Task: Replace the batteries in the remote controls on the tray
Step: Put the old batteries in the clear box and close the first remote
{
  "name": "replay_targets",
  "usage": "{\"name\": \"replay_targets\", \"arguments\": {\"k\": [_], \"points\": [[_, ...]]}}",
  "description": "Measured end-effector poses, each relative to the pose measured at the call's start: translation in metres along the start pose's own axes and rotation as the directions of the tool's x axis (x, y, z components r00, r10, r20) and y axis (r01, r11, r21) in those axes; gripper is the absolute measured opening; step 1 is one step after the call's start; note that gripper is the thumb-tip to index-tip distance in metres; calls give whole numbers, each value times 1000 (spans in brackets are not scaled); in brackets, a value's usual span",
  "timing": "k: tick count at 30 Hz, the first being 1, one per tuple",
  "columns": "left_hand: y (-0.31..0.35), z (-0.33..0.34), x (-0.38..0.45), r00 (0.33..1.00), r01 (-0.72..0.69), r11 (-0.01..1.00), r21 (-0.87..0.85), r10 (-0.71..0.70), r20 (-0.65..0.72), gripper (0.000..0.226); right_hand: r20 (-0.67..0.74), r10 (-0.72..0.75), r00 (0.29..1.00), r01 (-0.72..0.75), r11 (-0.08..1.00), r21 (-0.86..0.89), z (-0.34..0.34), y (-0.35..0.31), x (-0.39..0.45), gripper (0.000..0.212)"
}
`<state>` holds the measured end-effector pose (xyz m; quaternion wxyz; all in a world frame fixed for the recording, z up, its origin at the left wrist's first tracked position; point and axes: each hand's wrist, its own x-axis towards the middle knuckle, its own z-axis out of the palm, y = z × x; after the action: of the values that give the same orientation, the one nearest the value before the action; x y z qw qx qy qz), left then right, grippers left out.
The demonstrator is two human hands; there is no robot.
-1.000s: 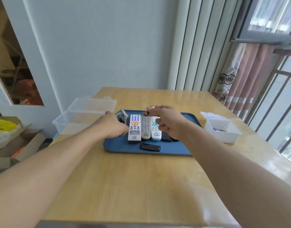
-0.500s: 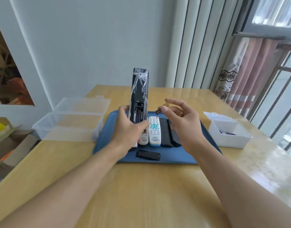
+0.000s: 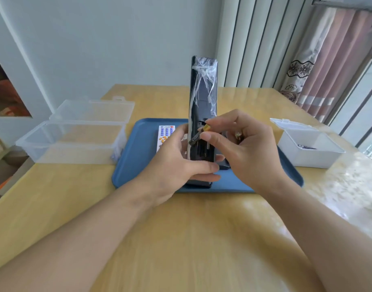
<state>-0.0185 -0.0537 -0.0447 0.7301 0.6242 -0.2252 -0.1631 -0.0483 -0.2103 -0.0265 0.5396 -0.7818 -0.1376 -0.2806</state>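
My left hand grips a black remote wrapped in clear plastic and holds it upright above the blue tray, back side toward me, with its battery compartment uncovered. My right hand pinches a small black and gold battery between thumb and forefinger at the top of that compartment. A white remote with coloured buttons lies on the tray behind my left hand. The other remotes on the tray are mostly hidden by my hands.
A clear plastic box with its lid thrown back stands left of the tray. A small white box, open, with a dark item inside, sits to the right. The wooden table extends toward me. Curtains and a window are at the right.
My left hand lifted the black remote off the tray and stood it upright. My right hand moved in from the right and now holds the battery against the uncovered compartment.
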Motion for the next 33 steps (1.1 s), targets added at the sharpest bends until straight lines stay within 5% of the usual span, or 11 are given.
{"name": "replay_targets", "arguments": {"k": [6, 15, 26, 33], "points": [[9, -7, 0, 996, 85, 946, -314, -67, 67, 51, -10, 36, 999, -36, 998, 61, -5, 0, 3, 13], [9, -12, 3, 997, 17, 961, -277, -37, -68, 52, -89, 18, 996, -15, 999, 31, -4, 3, 0, 16], [4, -13, 5, 989, -35, 913, -407, -28, -147, 37, -4, -194, 981, 184, 935, -303, 2, 9, -5, 10], [4, -11, 2, 991, -56, 946, -318, 14, -134, 35, -4, -164, 986, 155, 944, -290, 7, 9, -6, 19]]}}
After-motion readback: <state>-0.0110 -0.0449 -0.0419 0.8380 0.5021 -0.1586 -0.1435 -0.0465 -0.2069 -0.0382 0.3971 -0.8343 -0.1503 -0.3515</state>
